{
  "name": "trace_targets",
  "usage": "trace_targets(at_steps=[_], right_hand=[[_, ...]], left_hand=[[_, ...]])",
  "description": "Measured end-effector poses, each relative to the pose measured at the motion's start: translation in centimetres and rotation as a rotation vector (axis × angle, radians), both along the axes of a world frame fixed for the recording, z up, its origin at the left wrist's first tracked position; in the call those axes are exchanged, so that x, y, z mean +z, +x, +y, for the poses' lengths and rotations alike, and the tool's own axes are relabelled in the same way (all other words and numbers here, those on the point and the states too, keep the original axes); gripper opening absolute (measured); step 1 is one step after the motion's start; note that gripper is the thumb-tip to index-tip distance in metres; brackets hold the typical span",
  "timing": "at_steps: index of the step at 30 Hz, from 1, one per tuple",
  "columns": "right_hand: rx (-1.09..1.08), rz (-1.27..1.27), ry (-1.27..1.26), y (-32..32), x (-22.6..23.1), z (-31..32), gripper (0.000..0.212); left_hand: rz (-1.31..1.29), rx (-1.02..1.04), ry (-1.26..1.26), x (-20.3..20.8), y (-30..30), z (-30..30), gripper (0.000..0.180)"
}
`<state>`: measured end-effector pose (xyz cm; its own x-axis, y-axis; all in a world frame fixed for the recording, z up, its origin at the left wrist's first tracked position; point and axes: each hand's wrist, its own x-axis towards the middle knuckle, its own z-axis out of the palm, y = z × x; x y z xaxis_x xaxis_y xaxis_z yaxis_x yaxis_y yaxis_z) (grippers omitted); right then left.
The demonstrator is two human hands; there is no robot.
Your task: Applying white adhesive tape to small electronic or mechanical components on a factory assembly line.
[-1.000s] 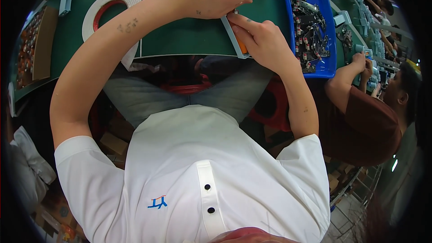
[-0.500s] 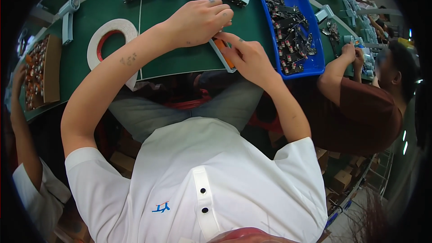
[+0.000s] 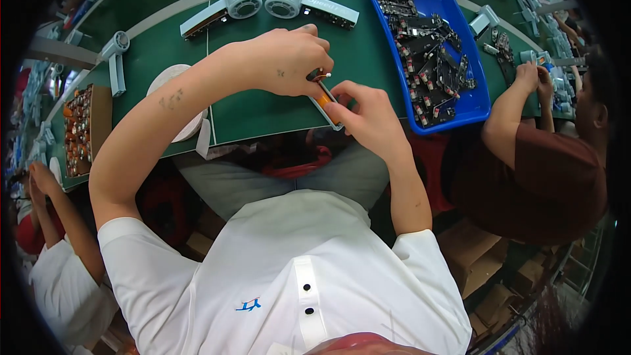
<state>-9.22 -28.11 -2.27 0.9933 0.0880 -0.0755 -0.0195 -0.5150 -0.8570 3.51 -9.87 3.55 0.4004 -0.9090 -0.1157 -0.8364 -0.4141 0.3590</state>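
The orange-filled pale housing [image 3: 327, 104] slants from far left to near right by the near edge of the bench [image 3: 253, 113] — right hand [image 3: 369, 115] pinching its near end, left hand [image 3: 287, 58] curled at its far end, grip impossible to tell.

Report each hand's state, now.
Left hand: closed on the long pale-blue plastic casing with an orange cylinder inside.
Right hand: half-curled against that casing; grip cannot be told.

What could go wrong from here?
The orange piece might slip from the casing if the left hand or right hand shifts. The casing's lower end is near the front edge of the table, so it might drop. The loose tape end overhangs that edge and could snag.
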Motion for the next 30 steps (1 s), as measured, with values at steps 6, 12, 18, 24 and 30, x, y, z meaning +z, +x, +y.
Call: trace_targets(at_steps=[6, 12, 18, 24, 30], right_hand=[[0.019, 0.135, 0.088, 0.0, 0.2, -0.1, 0.017], [0.067, 0.15, 0.003, 0.9, 0.4, -0.3, 0.016], [0.077, 0.174, 0.062, 1.1, 0.4, -0.7, 0.015], [-0.014, -0.296, 0.078, 2.3, 0.7, 0.1, 0.014], [-0.335, -0.306, -0.334, 18.4, 5.9, -0.2, 0.029]], left_hand=[[0.182, 0.03, 0.256, 1.4, 0.8, -2.0, 0.023], [0.164, 0.077, 0.305, 1.5, 0.9, -2.3, 0.026], [0.196, 0.049, 0.217, 1.0, 1.4, -1.7, 0.027], [0.009, -0.217, 0.108, 1.9, 2.1, 3.0, 0.021], [0.143, 0.354, -0.121, 7.0, 12.4, 8.6, 0.02]])
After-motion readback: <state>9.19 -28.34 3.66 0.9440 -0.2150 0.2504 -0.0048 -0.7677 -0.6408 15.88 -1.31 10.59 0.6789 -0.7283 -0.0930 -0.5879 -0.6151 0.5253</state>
